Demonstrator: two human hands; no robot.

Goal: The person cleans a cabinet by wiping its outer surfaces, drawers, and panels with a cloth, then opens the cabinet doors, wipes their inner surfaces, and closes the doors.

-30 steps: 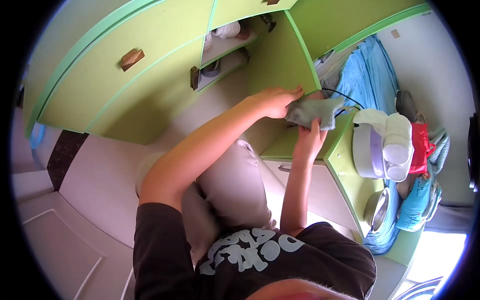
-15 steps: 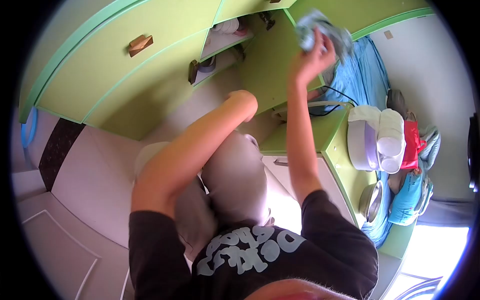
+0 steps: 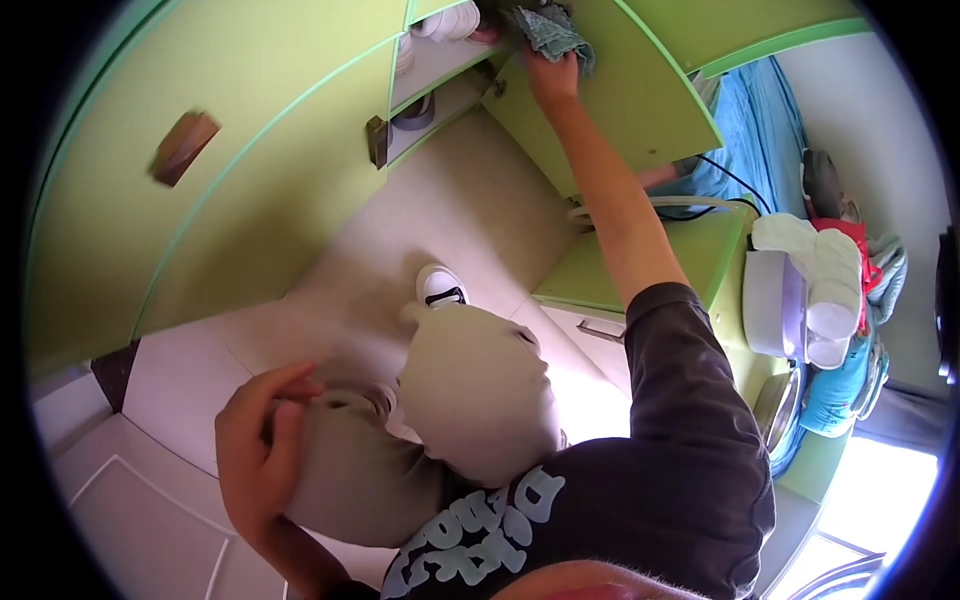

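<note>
A crumpled grey-green cloth (image 3: 553, 34) is in my right hand (image 3: 553, 78), which reaches forward at the inner side of an open green cabinet door (image 3: 625, 85). My fingers are partly hidden by the cloth. Beside my bent knee, low on the left, is my left hand (image 3: 255, 440); its thumb and fingers are loosely curved and apart, with nothing in them. Next to the door, the open cabinet shows a shelf (image 3: 440, 82) with white shoes (image 3: 452, 22) on it and a dark grey shoe (image 3: 414, 112) below.
Closed green cabinet fronts with a wooden handle (image 3: 184, 147) line the left. On the right a low green cabinet (image 3: 660, 255) carries white paper rolls (image 3: 833, 280), a white box (image 3: 772, 300) and a metal bowl (image 3: 778, 405). Blue fabric (image 3: 755, 130) lies behind.
My right hand has moved left with the cloth, from above the door's outer edge to its inner side. My left hand has drawn back from the middle to beside my knee.
</note>
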